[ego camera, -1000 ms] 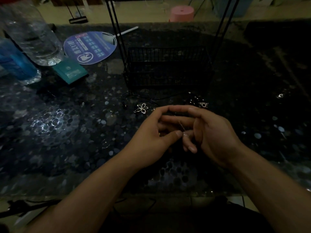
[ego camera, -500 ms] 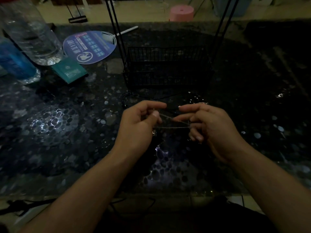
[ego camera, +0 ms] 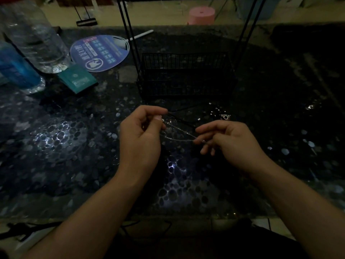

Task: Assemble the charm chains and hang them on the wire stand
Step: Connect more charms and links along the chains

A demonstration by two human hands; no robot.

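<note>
Thin silver charm chain (ego camera: 180, 134) — stretched in two strands between both hands, just above dark pebble-patterned glass table (ego camera: 56, 146). Left hand (ego camera: 141, 135) pinching one end between thumb and forefinger; right hand (ego camera: 229, 141) pinching the other end, remaining fingers curled. Black wire stand (ego camera: 186, 75) with basket base just behind the hands. Small silver camera-shaped charm (ego camera: 225, 117) on the table near the right hand. Far left — clear plastic bottle (ego camera: 35, 38), round blue hand fan (ego camera: 99, 53), teal packet (ego camera: 77, 78).
</note>
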